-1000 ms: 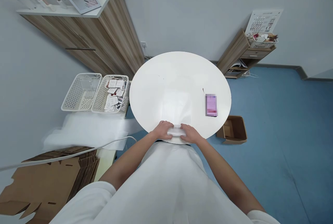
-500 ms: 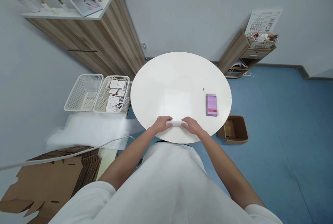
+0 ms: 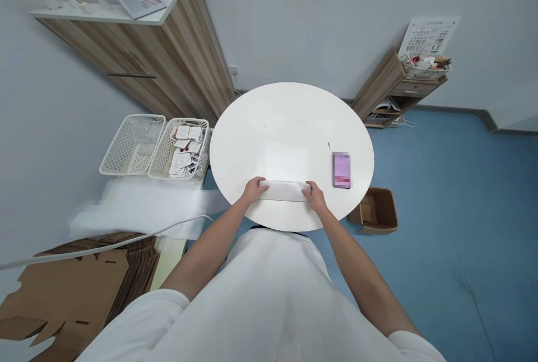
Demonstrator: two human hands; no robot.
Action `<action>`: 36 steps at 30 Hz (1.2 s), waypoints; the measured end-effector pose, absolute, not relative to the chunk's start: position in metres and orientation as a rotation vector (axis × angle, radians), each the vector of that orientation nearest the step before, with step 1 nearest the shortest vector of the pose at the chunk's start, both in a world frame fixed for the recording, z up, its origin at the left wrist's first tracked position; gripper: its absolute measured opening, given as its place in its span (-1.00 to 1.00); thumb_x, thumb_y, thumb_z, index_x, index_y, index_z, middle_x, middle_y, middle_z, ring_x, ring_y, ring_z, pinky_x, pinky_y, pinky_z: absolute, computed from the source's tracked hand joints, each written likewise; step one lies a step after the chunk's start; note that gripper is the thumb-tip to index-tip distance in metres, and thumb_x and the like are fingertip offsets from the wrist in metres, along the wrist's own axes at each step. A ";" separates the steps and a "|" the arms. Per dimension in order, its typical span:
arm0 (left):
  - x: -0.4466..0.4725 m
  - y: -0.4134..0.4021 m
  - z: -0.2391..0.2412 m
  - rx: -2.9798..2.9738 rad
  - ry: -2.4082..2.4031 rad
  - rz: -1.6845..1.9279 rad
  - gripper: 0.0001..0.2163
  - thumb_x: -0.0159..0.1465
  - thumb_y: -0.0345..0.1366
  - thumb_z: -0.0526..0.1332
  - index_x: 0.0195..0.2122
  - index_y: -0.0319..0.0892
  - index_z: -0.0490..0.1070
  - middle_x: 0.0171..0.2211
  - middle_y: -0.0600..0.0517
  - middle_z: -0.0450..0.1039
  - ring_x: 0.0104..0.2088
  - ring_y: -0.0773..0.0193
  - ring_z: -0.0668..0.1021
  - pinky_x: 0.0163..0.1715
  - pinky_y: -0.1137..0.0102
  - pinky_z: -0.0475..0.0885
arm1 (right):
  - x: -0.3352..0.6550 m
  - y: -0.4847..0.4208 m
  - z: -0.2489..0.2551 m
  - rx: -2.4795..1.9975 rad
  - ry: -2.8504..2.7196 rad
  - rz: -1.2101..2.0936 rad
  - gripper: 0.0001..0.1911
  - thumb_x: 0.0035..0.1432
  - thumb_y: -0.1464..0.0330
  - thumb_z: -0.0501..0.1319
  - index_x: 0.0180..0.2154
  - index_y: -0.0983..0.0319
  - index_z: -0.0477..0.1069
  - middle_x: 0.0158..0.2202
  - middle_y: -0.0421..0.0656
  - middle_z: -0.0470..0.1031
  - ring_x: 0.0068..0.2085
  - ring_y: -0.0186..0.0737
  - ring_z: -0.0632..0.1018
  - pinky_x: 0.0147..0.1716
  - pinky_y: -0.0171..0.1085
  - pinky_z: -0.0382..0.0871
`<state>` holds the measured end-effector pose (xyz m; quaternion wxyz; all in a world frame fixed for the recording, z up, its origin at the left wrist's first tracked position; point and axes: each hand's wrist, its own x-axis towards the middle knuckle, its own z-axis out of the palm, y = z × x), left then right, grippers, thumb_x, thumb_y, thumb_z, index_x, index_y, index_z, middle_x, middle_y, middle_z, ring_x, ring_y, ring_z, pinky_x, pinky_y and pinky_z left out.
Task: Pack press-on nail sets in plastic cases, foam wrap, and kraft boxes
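Near the front edge of the round white table [image 3: 290, 110], a flat folded strip of white sheet [image 3: 284, 190] lies crosswise, its material too plain to tell. My left hand [image 3: 254, 190] grips the strip's left end, thumb on top. At the right end my right hand [image 3: 313, 195] pinches it the same way. Both hands rest low over the tabletop, roughly level with each other. Some of the fingers are hidden behind the strip. Right of my right hand lies a pink-purple rectangular item [image 3: 342, 170], blurred out.
To the left stand a white basket of small cards [image 3: 185, 152] and another white basket [image 3: 133, 146]. Translucent white sheets [image 3: 143, 205], a white cable [image 3: 168, 231] and stacked flat cardboard [image 3: 79, 289] are closer to me. An open cardboard box [image 3: 375, 210] sits on the floor, right.
My hands have moved apart, the left leftward and the right rightward. The white sheet between them now shows as a wider, flatter strip than the narrow roll before.
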<state>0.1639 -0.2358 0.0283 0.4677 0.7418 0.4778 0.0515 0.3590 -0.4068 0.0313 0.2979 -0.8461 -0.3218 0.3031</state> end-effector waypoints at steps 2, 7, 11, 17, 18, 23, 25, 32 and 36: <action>0.167 -0.237 0.024 1.791 1.249 0.157 -0.63 0.05 -0.21 0.21 -0.11 -0.18 0.31 -0.35 0.02 0.34 -0.35 0.30 0.44 -0.30 0.38 0.36 | 0.359 -0.408 0.027 -2.288 -0.805 0.786 -0.53 0.04 0.27 0.02 0.03 0.20 0.16 -0.21 -0.12 0.40 -0.23 -0.22 0.46 -0.24 -0.24 0.33; 0.165 -0.246 0.022 1.799 1.321 0.187 -0.49 0.06 -0.20 0.21 0.03 -0.18 0.14 -0.25 -0.03 0.34 -0.31 0.28 0.44 -0.24 0.34 0.35 | 0.352 -0.421 0.023 -2.386 -0.941 0.656 -0.45 0.02 0.37 0.01 0.10 0.22 0.06 -0.21 -0.08 0.38 -0.20 -0.14 0.43 -0.23 -0.18 0.31; 0.159 -0.258 0.030 2.074 1.221 0.327 -0.48 0.12 -0.17 0.14 0.09 -0.16 0.05 0.00 -0.13 0.22 -0.06 0.14 0.36 -0.08 0.24 0.26 | 0.341 -0.422 0.033 -2.414 -1.213 0.360 -0.48 0.03 0.42 0.01 0.08 0.21 0.07 0.02 0.02 0.24 0.05 -0.01 0.26 -0.03 -0.04 0.15; 0.167 -0.273 0.038 2.501 0.621 0.058 -0.43 -0.02 -0.20 0.27 0.04 -0.07 0.15 0.12 -0.07 0.13 0.13 0.03 0.15 0.09 0.15 0.00 | 0.331 -0.399 0.040 -2.190 -1.813 0.520 -0.52 -0.07 0.31 0.21 -0.06 0.20 0.20 0.16 -0.01 0.09 0.17 0.01 0.10 0.05 -0.01 0.02; 0.170 -0.274 0.038 2.514 0.604 0.020 -0.45 -0.02 -0.22 0.27 0.02 -0.06 0.17 0.11 -0.07 0.14 0.13 0.04 0.16 0.08 0.15 -0.01 | 0.332 -0.396 0.039 -2.195 -1.839 0.550 -0.49 -0.10 0.32 0.24 -0.06 0.20 0.19 0.17 0.00 0.08 0.17 0.01 0.12 0.04 -0.02 0.04; 0.174 -0.275 0.038 2.521 0.600 -0.022 -0.53 -0.01 -0.29 0.25 -0.04 -0.06 0.21 0.03 -0.07 0.23 0.03 0.07 0.28 0.05 0.16 0.02 | 0.335 -0.391 0.036 -2.226 -1.898 0.616 -0.51 -0.10 0.39 0.22 -0.07 0.22 0.19 0.13 0.03 0.15 0.10 -0.03 0.23 -0.01 -0.06 0.11; 0.169 -0.278 0.040 2.534 0.563 -0.040 -0.52 -0.03 -0.27 0.26 -0.05 -0.06 0.22 0.01 -0.07 0.25 0.00 0.06 0.30 0.05 0.14 -0.01 | 0.332 -0.398 0.038 -2.226 -1.905 0.613 -0.52 -0.10 0.39 0.20 -0.07 0.24 0.19 0.13 0.04 0.16 0.10 -0.03 0.23 -0.01 -0.06 0.11; 0.142 -0.306 0.044 2.588 0.378 -0.119 -0.54 -0.04 -0.23 0.21 -0.07 -0.09 0.24 -0.09 -0.08 0.31 -0.07 0.06 0.34 0.06 0.11 -0.05 | 0.306 -0.446 0.041 -2.171 -1.812 0.764 -0.51 -0.09 0.33 0.16 -0.05 0.25 0.20 0.08 0.01 0.23 0.07 -0.07 0.27 -0.01 -0.12 0.10; 0.142 -0.304 0.050 2.507 0.395 -0.197 -0.56 0.00 -0.20 0.17 -0.05 -0.10 0.24 -0.11 -0.03 0.35 -0.07 0.10 0.36 0.04 0.14 0.03 | 0.309 -0.447 0.051 -2.148 -1.727 0.885 -0.52 -0.10 0.30 0.17 -0.07 0.22 0.22 0.02 -0.04 0.30 0.03 -0.09 0.32 0.02 -0.09 0.04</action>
